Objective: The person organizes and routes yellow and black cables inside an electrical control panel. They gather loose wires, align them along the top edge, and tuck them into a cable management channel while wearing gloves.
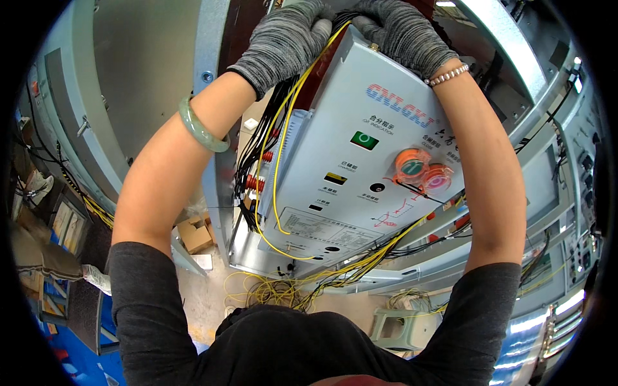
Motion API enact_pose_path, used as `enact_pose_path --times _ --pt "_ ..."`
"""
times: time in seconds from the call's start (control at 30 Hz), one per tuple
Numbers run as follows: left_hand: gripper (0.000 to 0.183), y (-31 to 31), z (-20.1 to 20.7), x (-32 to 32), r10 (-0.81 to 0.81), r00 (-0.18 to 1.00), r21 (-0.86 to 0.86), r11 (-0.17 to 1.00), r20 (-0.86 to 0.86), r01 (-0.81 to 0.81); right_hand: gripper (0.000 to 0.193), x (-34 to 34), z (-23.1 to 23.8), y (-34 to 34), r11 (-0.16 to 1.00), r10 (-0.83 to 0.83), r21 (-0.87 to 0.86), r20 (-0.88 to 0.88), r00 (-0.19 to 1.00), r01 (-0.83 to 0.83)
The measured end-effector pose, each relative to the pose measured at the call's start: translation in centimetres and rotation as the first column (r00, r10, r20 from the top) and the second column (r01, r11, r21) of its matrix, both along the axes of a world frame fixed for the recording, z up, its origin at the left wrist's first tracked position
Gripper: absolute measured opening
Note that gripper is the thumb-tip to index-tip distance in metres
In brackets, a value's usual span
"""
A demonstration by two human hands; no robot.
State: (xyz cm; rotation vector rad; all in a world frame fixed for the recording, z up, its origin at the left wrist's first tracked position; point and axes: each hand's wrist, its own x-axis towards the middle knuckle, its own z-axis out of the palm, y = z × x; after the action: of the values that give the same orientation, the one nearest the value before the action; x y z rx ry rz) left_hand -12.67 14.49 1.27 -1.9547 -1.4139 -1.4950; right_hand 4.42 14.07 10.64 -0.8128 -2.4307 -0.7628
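Observation:
Both my hands wear grey knit gloves and reach to the top of a grey switchgear panel (322,174). My left hand (286,42) curls at the panel's upper left, closed on a bundle of black wires (273,119). Beside it, my right hand (409,38) bends over the top edge, its thumb and fingers closed at the same bundle; its fingertips are partly hidden. Yellow wires (301,82) run from between the hands down the panel's left side. On the panel's face are small indicator windows and two round buttons under clear orange-rimmed covers (421,170).
Coiled yellow and black cables (264,289) lie on the floor below the panel. A cardboard box (195,235) is at the left, and a pale green stool (402,328) at lower right. Metal cabinet frames (209,71) stand on both sides. Another person's leg (45,260) shows at far left.

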Motion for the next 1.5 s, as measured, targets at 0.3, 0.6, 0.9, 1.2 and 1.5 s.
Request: enact_pose_path --times 0.3,0.6,0.9,1.2,1.5 --pt "0.02 -2.7 2.1 1.2 -0.105 0.991 -0.032 0.994 0.082 0.108 0.021 0.4 0.3 -0.1 0.994 0.106 -0.013 -0.024 0.994 -0.106" --pt "0.019 -2.5 0.8 1.1 -0.396 0.896 0.117 0.918 0.203 0.379 0.021 0.1 0.1 0.2 0.995 0.083 0.061 0.032 0.996 -0.085" --pt "0.023 -2.5 -2.1 3.3 -0.441 0.873 0.347 0.868 0.209 0.355 0.016 0.2 0.1 -0.4 0.992 0.035 0.119 -0.004 0.999 -0.035" --pt "0.034 -1.9 -3.1 0.5 -0.142 0.984 0.204 0.972 0.106 0.118 0.028 0.3 0.1 0.9 0.997 -0.055 0.067 0.088 0.995 0.049" --pt "0.043 -3.0 -1.5 1.1 -0.083 0.991 -0.019 0.996 0.108 0.086 0.029 0.7 0.1 2.2 0.992 0.098 0.079 0.028 0.995 -0.1"
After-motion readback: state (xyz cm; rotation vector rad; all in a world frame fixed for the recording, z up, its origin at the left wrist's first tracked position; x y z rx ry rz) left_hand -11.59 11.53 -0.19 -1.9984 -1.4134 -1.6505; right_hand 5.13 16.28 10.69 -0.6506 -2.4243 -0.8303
